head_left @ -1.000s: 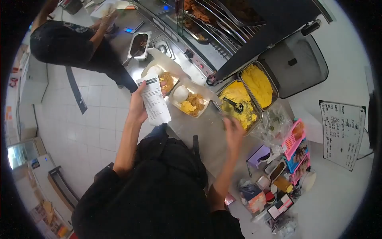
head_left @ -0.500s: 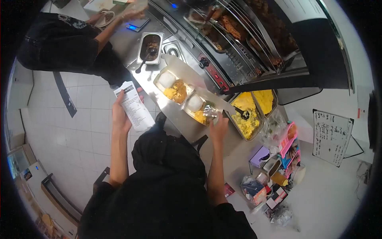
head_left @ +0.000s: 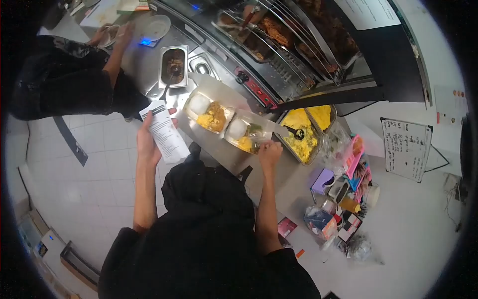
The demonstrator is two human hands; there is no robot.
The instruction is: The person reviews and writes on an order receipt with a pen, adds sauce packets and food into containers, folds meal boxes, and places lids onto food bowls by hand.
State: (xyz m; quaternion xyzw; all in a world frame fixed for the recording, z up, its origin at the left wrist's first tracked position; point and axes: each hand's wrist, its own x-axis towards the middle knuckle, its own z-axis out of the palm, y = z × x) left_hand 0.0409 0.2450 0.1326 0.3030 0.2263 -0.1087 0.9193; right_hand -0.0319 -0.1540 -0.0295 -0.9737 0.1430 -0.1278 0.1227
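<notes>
My left hand [head_left: 148, 142] is closed on a long printed paper slip [head_left: 167, 133], held beside the counter edge. My right hand [head_left: 270, 153] has its fingers curled at the near right corner of an open takeaway box [head_left: 248, 133]; what they grip is hidden. That box holds a mound of white rice [head_left: 237, 128], yellow food [head_left: 244, 143] and a greenish, shiny item [head_left: 255, 130] that I cannot name. Left of it, a second open box [head_left: 187, 105] contains white rice [head_left: 199, 104], yellow food and a brown fried piece [head_left: 216, 118].
A metal pan with a ladle [head_left: 174, 65] stands behind the boxes. Trays of yellow food [head_left: 302, 134] lie right of them, near a glass display case [head_left: 279, 35]. A co-worker [head_left: 74, 79] handles a bowl at left, near a plate [head_left: 155, 27] on a scale.
My right hand has drawn its fingers together at the box corner, and the shiny item looks less covered by it. A plate now sits on the scale near the co-worker.
</notes>
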